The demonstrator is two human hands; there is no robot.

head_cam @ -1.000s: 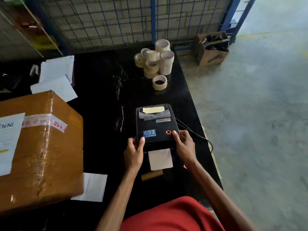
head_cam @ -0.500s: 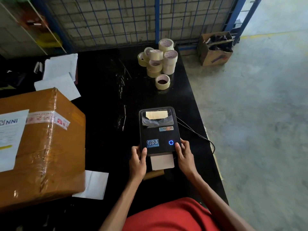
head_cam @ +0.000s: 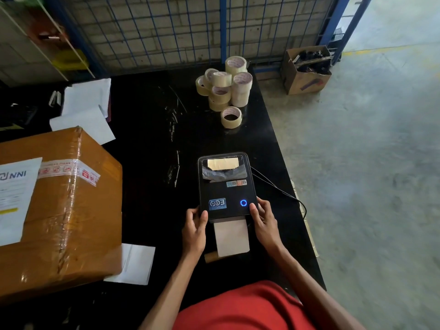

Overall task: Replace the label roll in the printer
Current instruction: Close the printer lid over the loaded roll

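Observation:
A black label printer (head_cam: 226, 186) lies flat on the black table (head_cam: 152, 144), its lid down and a blue ring light (head_cam: 243, 202) glowing near its front right corner. A blank white label (head_cam: 231, 238) sticks out of its front slot toward me. A brown cardboard core (head_cam: 210, 257) lies on the table just under the label's near end. My left hand (head_cam: 194, 231) grips the printer's front left corner, thumb on the lid. My right hand (head_cam: 264, 222) grips the front right corner, thumb beside the light.
A large taped cardboard box (head_cam: 59, 210) stands at the left. Several tape rolls (head_cam: 225, 88) are stacked at the table's far end. Loose white sheets (head_cam: 85, 110) lie at far left, another sheet (head_cam: 135, 264) by the box. A black cable (head_cam: 281, 191) runs off the printer's right side. The table edge and concrete floor are at right.
The printer's light went from red to blue. The label has fed further out of the slot toward me. Both hands stayed at the front corners.

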